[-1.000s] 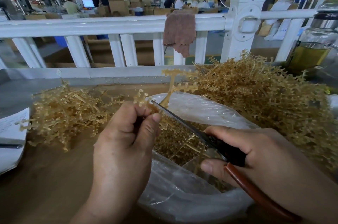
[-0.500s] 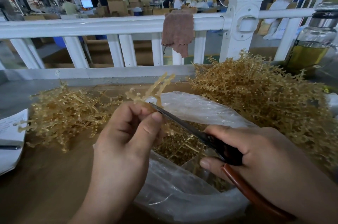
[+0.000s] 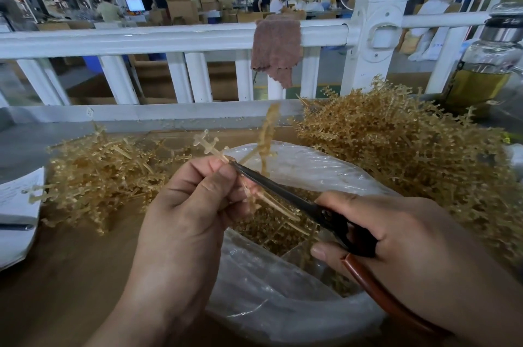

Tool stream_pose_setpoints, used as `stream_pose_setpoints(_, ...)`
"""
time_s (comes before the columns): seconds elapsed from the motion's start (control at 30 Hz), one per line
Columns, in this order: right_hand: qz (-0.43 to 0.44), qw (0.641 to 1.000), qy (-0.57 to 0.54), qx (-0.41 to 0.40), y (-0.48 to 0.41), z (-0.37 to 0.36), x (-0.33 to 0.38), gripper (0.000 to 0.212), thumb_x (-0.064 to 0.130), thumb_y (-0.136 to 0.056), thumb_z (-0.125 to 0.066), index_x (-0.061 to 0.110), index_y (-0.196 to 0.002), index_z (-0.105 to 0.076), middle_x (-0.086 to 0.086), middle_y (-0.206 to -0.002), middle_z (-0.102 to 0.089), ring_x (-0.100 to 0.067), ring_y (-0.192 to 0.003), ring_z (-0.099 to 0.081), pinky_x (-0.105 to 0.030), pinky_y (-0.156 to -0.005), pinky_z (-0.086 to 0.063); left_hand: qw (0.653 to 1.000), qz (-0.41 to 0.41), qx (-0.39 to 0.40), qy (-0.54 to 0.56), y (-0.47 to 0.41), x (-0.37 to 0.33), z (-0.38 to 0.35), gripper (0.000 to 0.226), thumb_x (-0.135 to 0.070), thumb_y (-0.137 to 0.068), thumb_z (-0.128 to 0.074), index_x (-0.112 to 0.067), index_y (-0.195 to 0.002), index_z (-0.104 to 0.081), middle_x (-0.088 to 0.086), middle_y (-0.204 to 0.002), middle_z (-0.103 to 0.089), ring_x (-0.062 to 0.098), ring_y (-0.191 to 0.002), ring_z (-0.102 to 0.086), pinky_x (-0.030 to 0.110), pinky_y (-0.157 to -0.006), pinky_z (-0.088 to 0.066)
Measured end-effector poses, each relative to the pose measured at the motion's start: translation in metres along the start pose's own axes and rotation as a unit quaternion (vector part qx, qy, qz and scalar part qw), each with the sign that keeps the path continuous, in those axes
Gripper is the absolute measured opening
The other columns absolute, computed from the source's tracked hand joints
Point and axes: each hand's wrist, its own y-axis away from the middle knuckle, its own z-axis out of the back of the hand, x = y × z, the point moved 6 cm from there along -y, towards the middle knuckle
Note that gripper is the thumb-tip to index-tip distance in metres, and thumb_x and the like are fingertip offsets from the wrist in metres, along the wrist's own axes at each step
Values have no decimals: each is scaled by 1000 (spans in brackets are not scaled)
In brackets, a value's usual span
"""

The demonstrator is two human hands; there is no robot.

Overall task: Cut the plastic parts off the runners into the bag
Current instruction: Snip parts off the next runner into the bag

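My left hand (image 3: 186, 213) pinches a translucent amber runner (image 3: 267, 134) over the open clear plastic bag (image 3: 283, 304). One branch of the runner sticks up blurred, and a short cross-shaped stub pokes out past my fingertips. My right hand (image 3: 410, 256) grips black scissors (image 3: 297, 202) with brown handles. The blade tips touch the runner right at my left fingertips. Cut amber parts (image 3: 271, 236) lie inside the bag.
A big heap of uncut runners (image 3: 410, 148) sits right of the bag, a smaller heap (image 3: 99, 174) on the left. White paper with a pen (image 3: 17, 222) lies at the left edge. A white railing (image 3: 169, 38) with a brown cloth (image 3: 276, 49) and a glass jar (image 3: 486, 69) stand behind.
The runner has turned in my left fingers: its long branch swung from flat to upright. The scissors stayed at my fingertips, and both hands barely shifted.
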Motion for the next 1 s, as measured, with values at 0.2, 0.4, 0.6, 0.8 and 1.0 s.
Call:
stream_pose_setpoints(0.2, -29, 998, -46, 22, -2, -5, -2, 57, 81, -63, -42, 57, -114, -39, 38, -104, -52, 12, -87, -55, -10, -80, -41, 1000, -17, -19, 1, -1, -2, 2, 17, -22, -89, -62, -28, -74, -66, 2, -84, -70, 15, -79, -68, 29, -70, -57)
stream_pose_setpoints(0.4, -36, 998, -34, 41, -1, -7, 0, 62, 87, -57, -29, 62, -114, -25, 40, -116, -39, 13, -98, -48, -16, -67, -50, 999, -23, -26, 8, 0, -3, 1, 12, -24, -85, -65, -27, -74, -64, -1, -85, -66, 13, -81, -66, 27, -70, -55)
stream_pose_setpoints(0.6, -35, 996, -49, 59, -1, -9, 0, 59, 86, -61, -35, 63, -113, -22, 40, -113, -41, 14, -95, -49, -15, -76, -47, 996, -60, -33, -49, 3, -6, 1, 7, -28, -85, -66, -28, -78, -66, -3, -85, -69, 13, -82, -65, 35, -78, -51)
stream_pose_setpoints(0.8, -25, 998, -39, 47, 0, -10, 1, 62, 83, -64, -36, 57, -119, -25, 27, -96, -55, 8, -89, -52, -17, -75, -45, 992, -85, -34, -85, 4, -4, -1, 8, -25, -88, -65, -27, -81, -66, -2, -82, -68, 13, -80, -64, 29, -72, -55)
stream_pose_setpoints(1.0, -23, 999, -24, 24, 1, -11, 2, 70, 81, -67, -35, 50, -129, -40, 18, -72, -58, 2, -73, -56, -17, -59, -45, 992, -88, -41, -83, 5, -3, -3, 10, -24, -89, -65, -28, -80, -66, -3, -80, -69, 13, -78, -65, 33, -76, -52)
